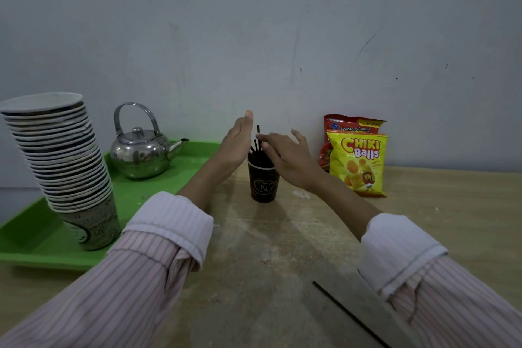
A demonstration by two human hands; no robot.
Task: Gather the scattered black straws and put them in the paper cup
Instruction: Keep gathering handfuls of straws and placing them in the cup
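A: The thin black straws [257, 147] are standing in the black printed paper cup [264, 183] on the wooden worktop [254, 248]. The left hand [236, 147] is hovering flat and released just beside it.

B: The right hand [285, 155], fingers outstretched, is touching their tops. A loose black straw [347, 311] is lying well apart, on the near side.

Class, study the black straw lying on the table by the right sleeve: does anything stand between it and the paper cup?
Nothing on the table does: bare wood lies between the straw and the paper cup. The left hand and right hand flank the cup's mouth, the right one reaching over the straws standing inside.
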